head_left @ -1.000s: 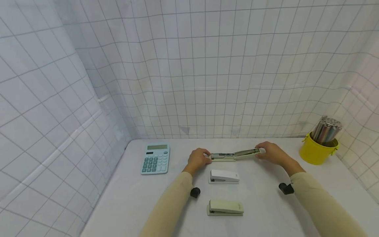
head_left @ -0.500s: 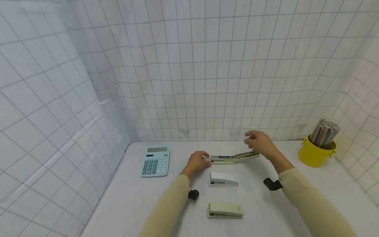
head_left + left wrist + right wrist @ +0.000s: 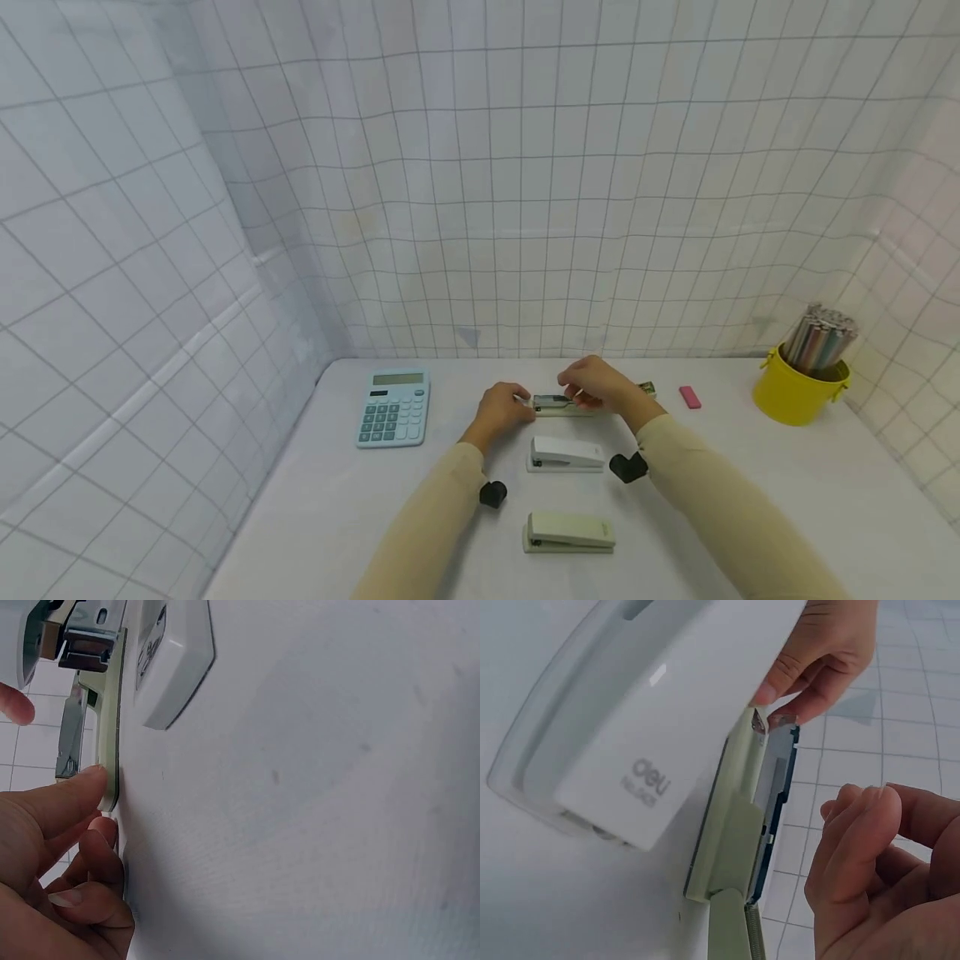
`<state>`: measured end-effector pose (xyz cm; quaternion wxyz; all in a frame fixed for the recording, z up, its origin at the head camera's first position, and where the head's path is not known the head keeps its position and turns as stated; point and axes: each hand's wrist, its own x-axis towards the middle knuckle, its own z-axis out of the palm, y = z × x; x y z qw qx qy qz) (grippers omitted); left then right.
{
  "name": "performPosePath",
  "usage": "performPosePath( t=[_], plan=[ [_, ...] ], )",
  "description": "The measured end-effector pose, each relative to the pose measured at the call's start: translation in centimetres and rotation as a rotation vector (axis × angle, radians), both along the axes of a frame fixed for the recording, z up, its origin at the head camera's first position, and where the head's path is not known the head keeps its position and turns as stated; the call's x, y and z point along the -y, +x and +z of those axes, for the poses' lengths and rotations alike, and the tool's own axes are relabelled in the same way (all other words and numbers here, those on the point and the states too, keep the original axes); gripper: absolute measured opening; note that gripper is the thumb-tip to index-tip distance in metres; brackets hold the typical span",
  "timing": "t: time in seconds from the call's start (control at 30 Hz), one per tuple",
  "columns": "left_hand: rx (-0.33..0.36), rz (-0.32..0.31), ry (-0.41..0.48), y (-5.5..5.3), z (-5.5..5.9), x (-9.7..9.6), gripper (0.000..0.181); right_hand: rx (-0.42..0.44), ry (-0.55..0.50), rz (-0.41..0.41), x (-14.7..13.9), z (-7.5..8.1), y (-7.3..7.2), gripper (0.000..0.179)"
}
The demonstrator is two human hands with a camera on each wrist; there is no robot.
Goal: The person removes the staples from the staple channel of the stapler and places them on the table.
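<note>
Though right fingers (image 3: 851, 859), grip unclear, partly hide the opened stapler (image 3: 735, 844), left fingers (image 3: 67, 801) clamp its end.

From the head we look forward and down, well back, across the tabletop (image 3: 315, 517) to the grid-patterned backdrop (image 3: 495, 192); from both wrists we look close-up and tilted, sharing the white stapler (image 3: 664, 712) and the open green stapler (image 3: 731, 840).

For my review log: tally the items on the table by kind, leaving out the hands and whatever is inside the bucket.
Opened stapler, white stapler, closed pale green stapler: 3 staplers
Calculator: 1
Yellow bucket: 1
Small pink block: 1
Total: 6
</note>
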<state>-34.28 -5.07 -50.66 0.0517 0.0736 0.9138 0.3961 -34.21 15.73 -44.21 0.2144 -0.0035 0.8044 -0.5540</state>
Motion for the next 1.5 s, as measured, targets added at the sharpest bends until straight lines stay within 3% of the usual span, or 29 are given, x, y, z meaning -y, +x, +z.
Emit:
performPosePath(
  t=[0.23, 0.67, 1.17, 1.5],
  plan=[
    [0.006, 0.0, -0.052, -0.1, 0.0, -0.1, 0.03, -0.001, 0.051, 0.043, 1.1, -0.9, 0.3, 0.027],
    [0.008, -0.01, -0.044, 0.1, -0.1, -0.1, 0.03, 0.009, 0.067, 0.064, 1.7, -1.4, 0.6, 0.034],
    [0.006, 0.004, -0.057, 0.0, 0.3, -0.3, 0.028, 0.145, -0.124, -0.015, 1.2, -1.9, 0.5, 0.038],
    [-0.004, -0.004, -0.055, -0.1, 0.1, -0.3, 0.028, 0.101, -0.194, -0.008, 1.1, -2.1, 0.6, 0.033]
  ],
)
